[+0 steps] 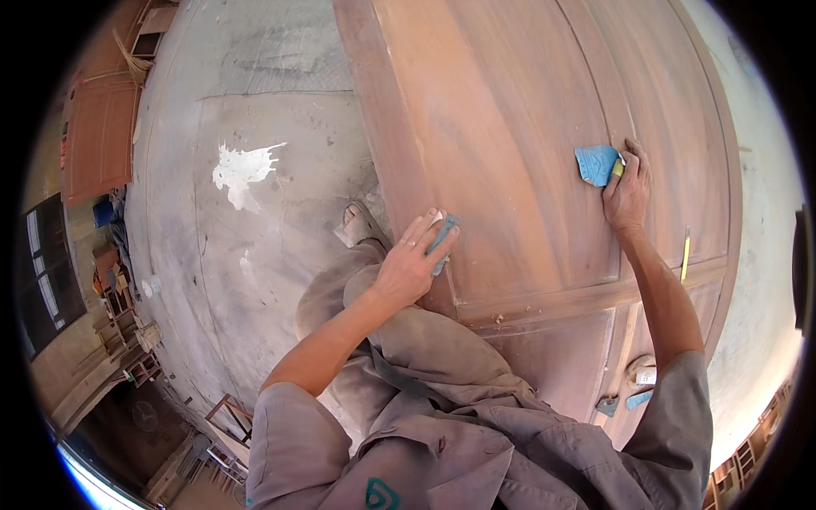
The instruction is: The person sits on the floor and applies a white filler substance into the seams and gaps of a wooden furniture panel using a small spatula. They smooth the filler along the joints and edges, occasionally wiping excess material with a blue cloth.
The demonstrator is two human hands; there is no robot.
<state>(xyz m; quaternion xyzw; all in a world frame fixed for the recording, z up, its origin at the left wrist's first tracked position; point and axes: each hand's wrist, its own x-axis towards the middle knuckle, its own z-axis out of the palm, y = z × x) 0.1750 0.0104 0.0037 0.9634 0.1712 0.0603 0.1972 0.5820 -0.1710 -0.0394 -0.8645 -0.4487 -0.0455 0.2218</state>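
Note:
A large brown wooden door panel (pixel 510 144) with recessed sections lies before me. My left hand (pixel 408 265) is closed on a folded blue-grey piece of sandpaper (pixel 442 246) at the panel's left edge, near a joint in the frame. On the right side of the panel, my right hand (pixel 629 189) has its fingers curled round a blue sheet (pixel 597 163) that looks like sandpaper, bent and curling up at its left end. A small yellow-green thing (pixel 618 168) shows under those fingers; its kind is unclear.
A yellow pencil-like stick (pixel 685 253) rests on the panel near my right forearm. Closer to me lie a blue strip (pixel 639 399) and a dark grey pad (pixel 607 405). White spilled paint (pixel 243 177) marks the concrete floor. Wooden pieces (pixel 102 127) stand at the far left.

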